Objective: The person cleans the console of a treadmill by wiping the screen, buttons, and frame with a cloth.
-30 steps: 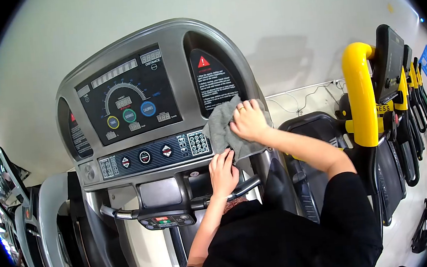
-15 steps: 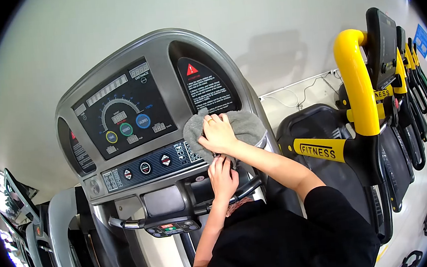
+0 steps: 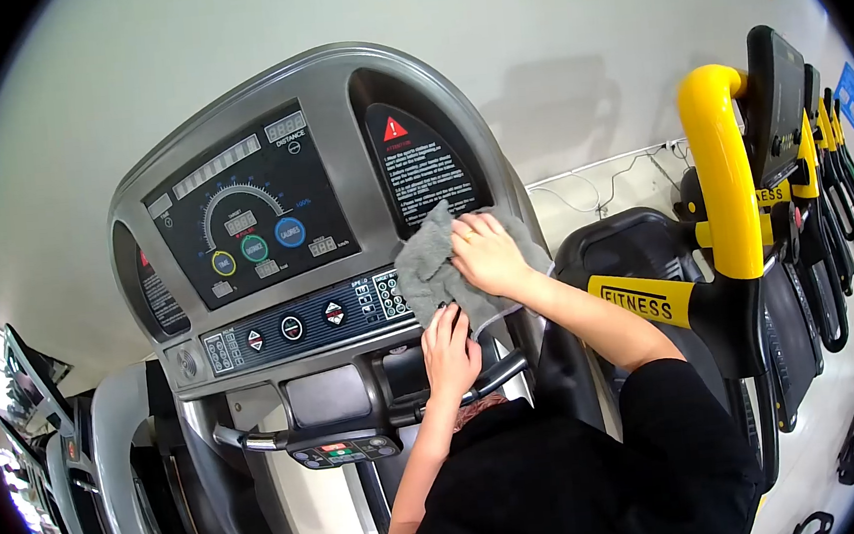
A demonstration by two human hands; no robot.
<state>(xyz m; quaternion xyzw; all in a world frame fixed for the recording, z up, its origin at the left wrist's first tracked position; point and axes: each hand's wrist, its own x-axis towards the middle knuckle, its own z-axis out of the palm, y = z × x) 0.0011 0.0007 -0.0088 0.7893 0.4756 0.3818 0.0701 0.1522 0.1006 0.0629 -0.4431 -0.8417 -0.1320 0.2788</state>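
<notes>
A grey cloth (image 3: 437, 266) lies bunched over the lower right corner of a treadmill console (image 3: 349, 163), covering part of the button strip and of the warning label. My right hand (image 3: 488, 254), with a ring on one finger, grips the cloth and presses it against the panel. Just below, my left hand (image 3: 451, 357) stays at the console's lower edge, touching the cloth's bottom fold. Its fingers are bent together around a small dark spot; what they hold there is hidden. To their left runs the button strip (image 3: 291, 328) with red and white arrow keys.
A handlebar (image 3: 500, 372) and a small lower keypad (image 3: 346, 450) sit under the console. On the right stands a machine with a yellow handle (image 3: 719, 174) and a FITNESS label, with several more behind it. Another treadmill (image 3: 126, 461) is on the left. A pale wall (image 3: 229, 42) rises behind.
My right hand has shifted slightly right with the cloth, whose upper left part now stands up in a fold. My left hand keeps its place on the console edge. The view has tilted a little.
</notes>
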